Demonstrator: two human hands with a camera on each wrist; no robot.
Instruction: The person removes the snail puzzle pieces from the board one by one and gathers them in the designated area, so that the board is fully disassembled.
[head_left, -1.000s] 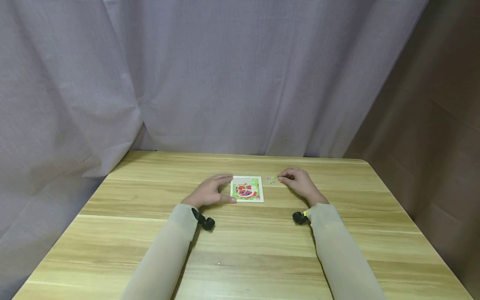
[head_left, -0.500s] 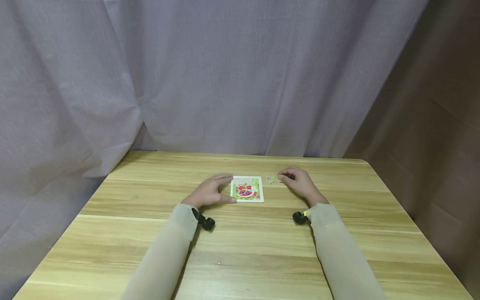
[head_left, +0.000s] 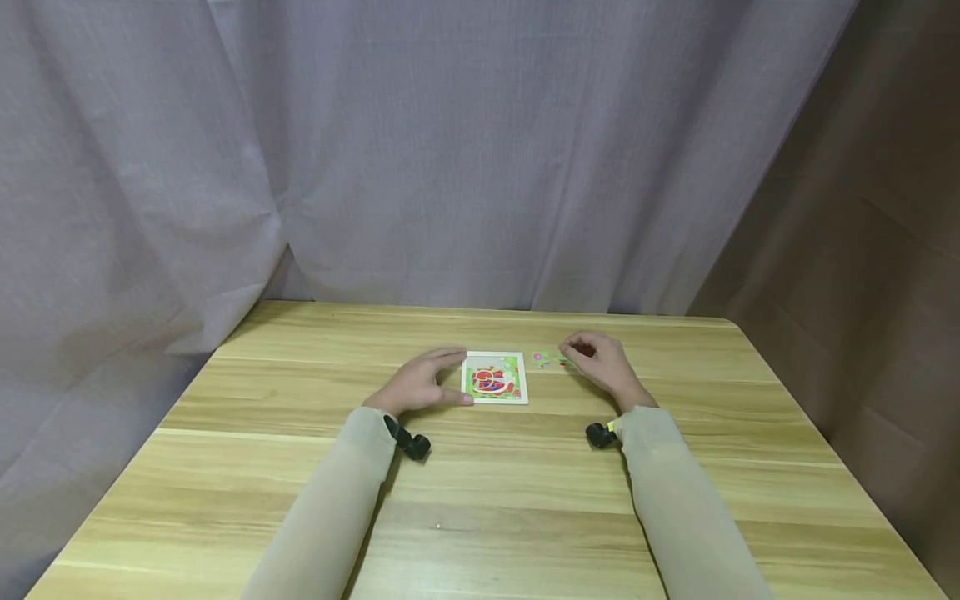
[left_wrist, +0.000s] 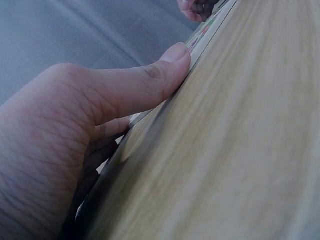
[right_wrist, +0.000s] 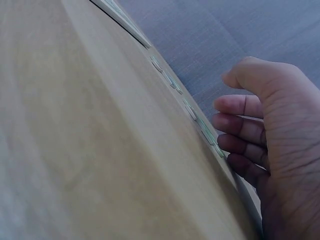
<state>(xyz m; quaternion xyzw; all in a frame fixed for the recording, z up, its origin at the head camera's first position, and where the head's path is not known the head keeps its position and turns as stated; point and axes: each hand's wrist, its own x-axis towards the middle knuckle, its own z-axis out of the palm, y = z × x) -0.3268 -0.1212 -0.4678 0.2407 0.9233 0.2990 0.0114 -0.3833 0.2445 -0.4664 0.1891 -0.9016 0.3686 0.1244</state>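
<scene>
I'm spreading my left hand (head_left: 418,385) around the left side of a square, white-rimmed picture board (head_left: 481,363), which is lying flat on the tabletop (head_left: 517,500) just below the centre of the frame. My thumb is touching the board's lower left corner and my fingers are reaching its upper left corner, thumb and fingers standing wide apart. The board is showing a red and white swirl with green and more red around it. Just to the right of the board, some small, flat, coloured pieces (head_left: 538,358) are lying on the wood, one bit with a pink spot and others with green and red edges. I'm holding my right hand (head_left: 602,365) beside the rightmost of these, its fingers loosely curled; in the right wrist view a slim gap is showing between thumb and forefinger, and I'm gripping nothing there. My two hands are staying apart, with the board and the pieces sitting between them. My pale sleeves (head_left: 330,504) are running up from the bottom edge of the frame, and I'm wearing a small black camera (head_left: 414,446) at each wrist. A grey curtain (head_left: 450,158) is hanging behind the tabletop, and a darker, brownish drape (head_left: 862,225) is filling the right side of the frame.
</scene>
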